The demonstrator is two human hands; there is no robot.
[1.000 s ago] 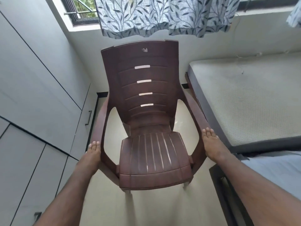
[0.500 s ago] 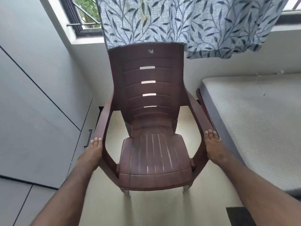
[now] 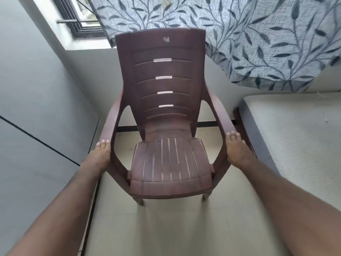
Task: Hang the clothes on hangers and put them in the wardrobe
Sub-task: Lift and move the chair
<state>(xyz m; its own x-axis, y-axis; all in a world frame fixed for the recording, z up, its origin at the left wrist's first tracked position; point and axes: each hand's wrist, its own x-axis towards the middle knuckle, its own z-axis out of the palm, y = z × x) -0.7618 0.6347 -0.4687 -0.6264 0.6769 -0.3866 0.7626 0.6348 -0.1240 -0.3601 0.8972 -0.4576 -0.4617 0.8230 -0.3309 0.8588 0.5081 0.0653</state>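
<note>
Brown plastic, ribbed, fills the head view: a chair faces me with its seat toward me and its back up against the curtain. My left hand grips the front of the chair's left armrest, fingertips showing over the outer edge; my right hand grips the right armrest the same way, fingers curled over the rim. I cannot tell whether the legs touch the pale floor. Grey wardrobe panels run along my left, close beside the chair. A bare mattress lies on my right. No clothes or hangers show here.
</note>
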